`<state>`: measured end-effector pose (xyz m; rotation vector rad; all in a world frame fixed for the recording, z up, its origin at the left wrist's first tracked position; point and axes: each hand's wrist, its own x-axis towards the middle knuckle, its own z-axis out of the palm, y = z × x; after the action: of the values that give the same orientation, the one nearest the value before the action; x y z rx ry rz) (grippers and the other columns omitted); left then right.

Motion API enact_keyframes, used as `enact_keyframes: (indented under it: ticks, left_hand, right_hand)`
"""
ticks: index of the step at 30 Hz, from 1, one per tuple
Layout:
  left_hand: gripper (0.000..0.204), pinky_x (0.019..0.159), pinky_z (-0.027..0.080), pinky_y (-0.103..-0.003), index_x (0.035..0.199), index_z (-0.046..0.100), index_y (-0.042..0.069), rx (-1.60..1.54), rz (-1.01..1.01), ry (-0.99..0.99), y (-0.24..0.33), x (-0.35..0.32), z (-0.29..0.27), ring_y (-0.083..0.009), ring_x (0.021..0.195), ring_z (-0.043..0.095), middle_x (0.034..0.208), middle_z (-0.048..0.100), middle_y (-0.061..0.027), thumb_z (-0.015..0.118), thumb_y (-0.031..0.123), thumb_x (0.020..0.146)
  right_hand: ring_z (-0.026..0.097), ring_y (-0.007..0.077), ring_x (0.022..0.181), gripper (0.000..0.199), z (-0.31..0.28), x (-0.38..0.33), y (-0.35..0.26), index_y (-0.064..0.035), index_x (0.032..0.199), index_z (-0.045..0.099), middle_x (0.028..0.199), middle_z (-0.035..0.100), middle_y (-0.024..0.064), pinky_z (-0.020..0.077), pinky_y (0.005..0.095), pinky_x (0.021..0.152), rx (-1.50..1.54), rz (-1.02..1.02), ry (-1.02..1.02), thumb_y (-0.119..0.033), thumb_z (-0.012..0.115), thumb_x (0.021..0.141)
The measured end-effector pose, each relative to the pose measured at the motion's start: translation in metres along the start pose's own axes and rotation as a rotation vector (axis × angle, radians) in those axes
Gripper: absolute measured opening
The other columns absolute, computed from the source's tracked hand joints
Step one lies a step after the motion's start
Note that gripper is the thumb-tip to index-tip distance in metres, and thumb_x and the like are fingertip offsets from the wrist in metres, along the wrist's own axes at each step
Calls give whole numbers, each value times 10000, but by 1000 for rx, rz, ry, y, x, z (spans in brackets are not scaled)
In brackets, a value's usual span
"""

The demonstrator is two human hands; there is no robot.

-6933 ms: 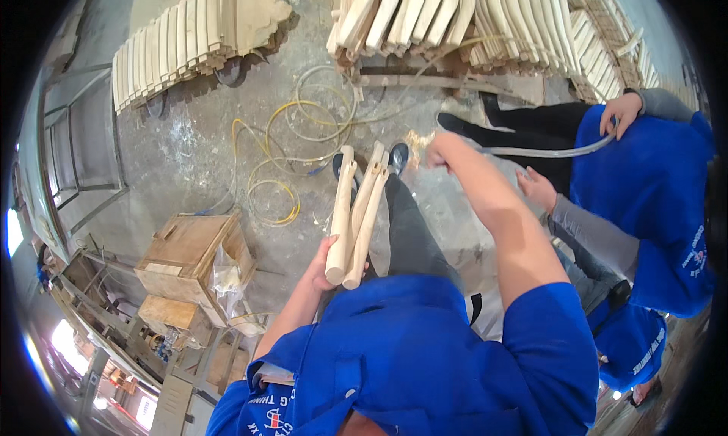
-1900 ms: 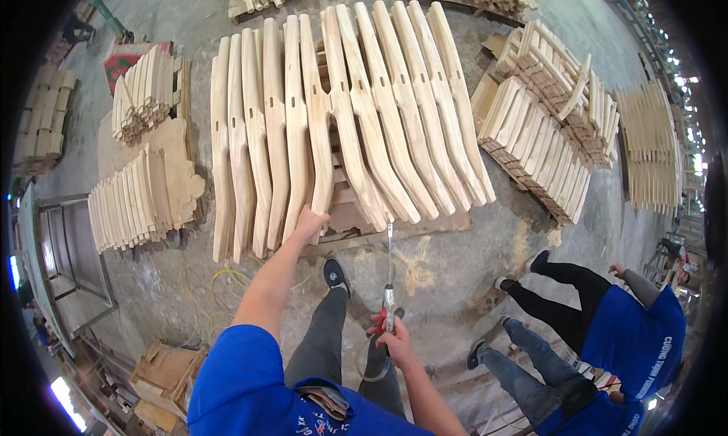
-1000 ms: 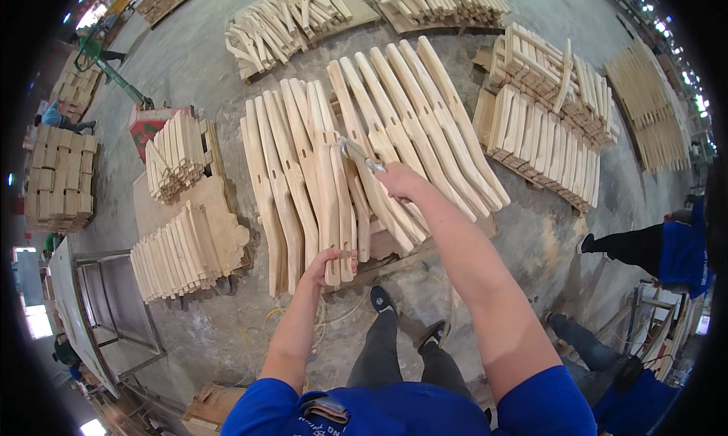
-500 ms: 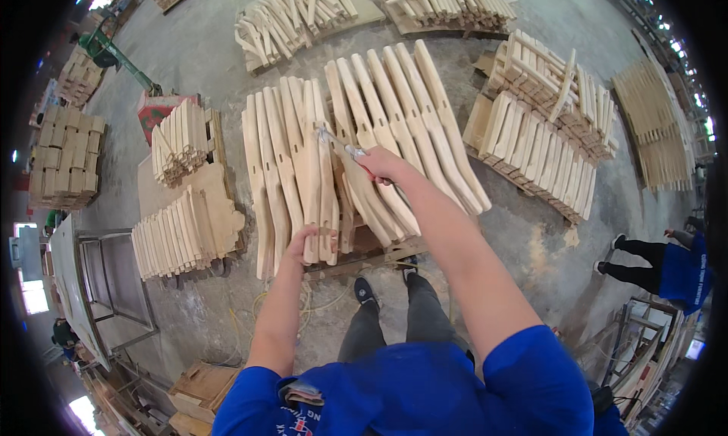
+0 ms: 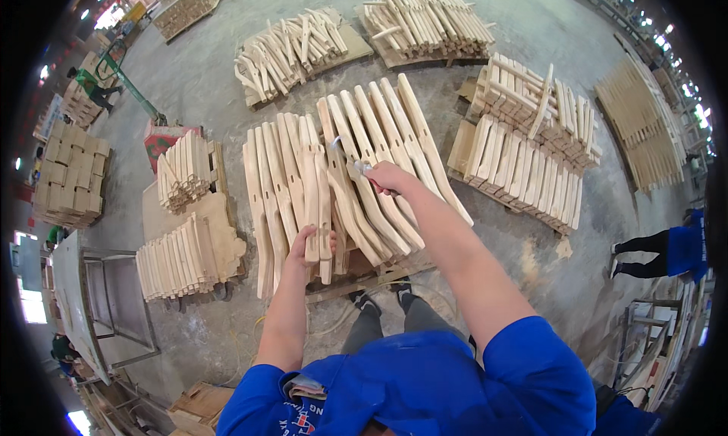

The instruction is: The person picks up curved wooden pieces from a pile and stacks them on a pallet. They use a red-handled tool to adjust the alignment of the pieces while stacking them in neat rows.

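Note:
My left hand [image 5: 305, 245] is closed around the lower end of a pale, curved wooden piece [image 5: 312, 197], with another piece [image 5: 324, 201] close beside it. In my right hand [image 5: 390, 178], the fingers are closed on the red handle of a metal tool [image 5: 362, 166]. Its silver front part points to the upper left, over the wood; blur hides its exact kind. Under and around both hands lies a row of long, curved wooden pieces [image 5: 371, 133] with small slots, set side by side on a low stack.
More wood stacks stand left [image 5: 178, 258], far [image 5: 428, 26] and right [image 5: 523, 170]. A red and green pallet jack [image 5: 163, 136] is at the left, near a metal-framed table [image 5: 83, 299]. A person in blue [image 5: 682, 246] stands far right. A hose [image 5: 334, 326] lies by my feet.
The tool in my right hand has shifted slightly right and its tip now looks blurred. My left hand keeps its hold on the wood. The whole view has tilted, so the stacks appear lower.

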<state>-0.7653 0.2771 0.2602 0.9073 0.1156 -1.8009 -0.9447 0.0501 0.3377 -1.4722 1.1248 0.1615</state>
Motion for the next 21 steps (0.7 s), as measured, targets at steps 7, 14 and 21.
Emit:
enact_keyframes:
  ticks: [7,14,21]
  left_hand:
    - [576,728,499,-417,1072,512,-111,-77,-26,-59,-22,-19,-76,-318,784,588,883,589,-199,527,355,734]
    - [555,745,504,-435,1104,492,-63,-162,-140,-108,-6,-33,-122,-323,802,596,936,587,-199,617,297,701]
    - [602,711,500,-398,1088,473,-107,-140,-108,-269,1,-29,-104,-288,773,583,876,557,-191,601,317,680]
  right_hand:
    - [420,124,382,337,30,20,-13,-58,670,492,527,486,53,312,284,354,-58,30,63,-336,460,858]
    - [409,112,368,380,60,38,-35,-56,691,477,546,497,61,314,274,334,-71,44,15,-394,458,862]
    - [454,145,381,370,65,43,-38,-34,634,501,554,541,100,333,310,349,-35,-12,5,-344,464,832]
